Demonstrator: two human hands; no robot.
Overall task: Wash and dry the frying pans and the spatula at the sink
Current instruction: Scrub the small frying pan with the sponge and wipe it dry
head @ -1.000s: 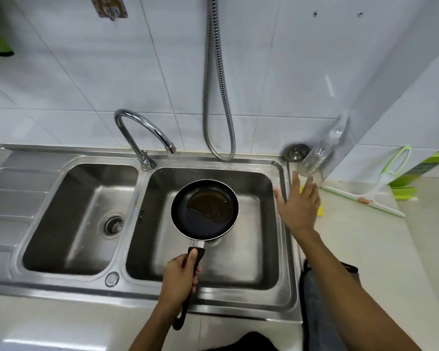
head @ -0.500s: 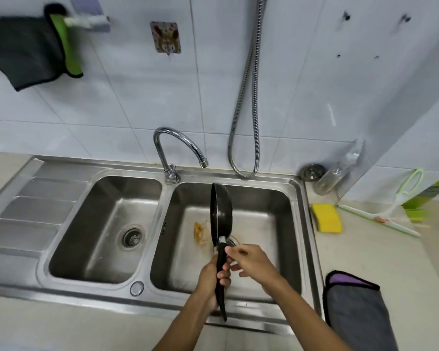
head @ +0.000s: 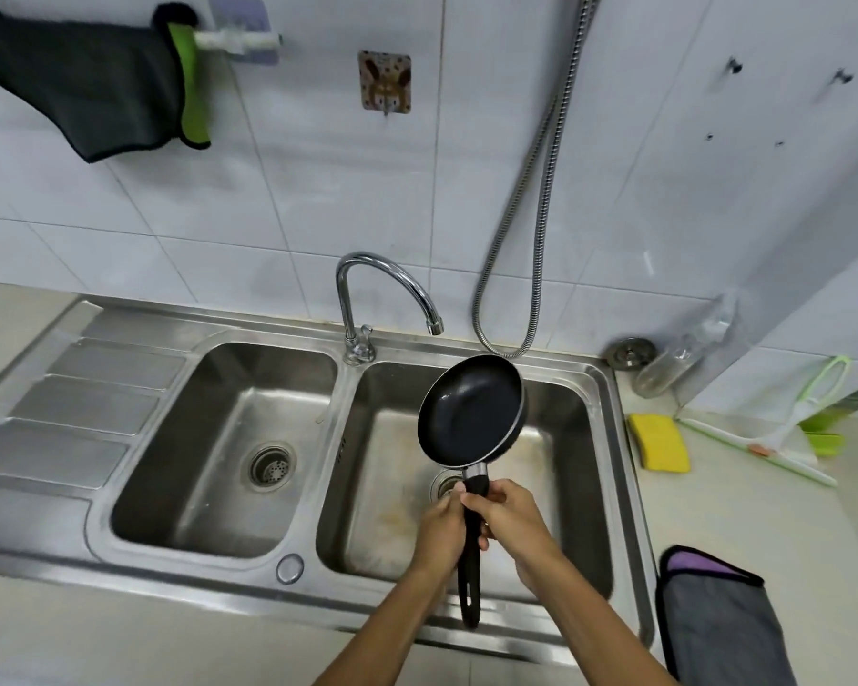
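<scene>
A small black frying pan [head: 469,413] hangs over the right basin of the steel double sink [head: 352,606], its dark inside facing me and its long black handle pointing down toward me. My left hand [head: 439,529] and my right hand [head: 513,519] both grip the handle just below the metal collar. The pan's inside looks empty. Brownish residue lies on the right basin's floor near the drain. The curved chrome tap [head: 382,294] stands behind the pan, with no water running. No spatula is visible.
A yellow sponge [head: 659,442] lies on the counter right of the sink, beside a green-handled squeegee [head: 783,440] and a clear bottle [head: 684,358]. A grey-purple cloth [head: 719,626] sits at the near right. A dark towel [head: 85,86] hangs on the wall rail; a metal hose [head: 531,215] dangles.
The pan went from level, with liquid in it, to tipped on edge, and now faces me empty. My right hand came from the sink's right rim onto the handle. The view tilted up.
</scene>
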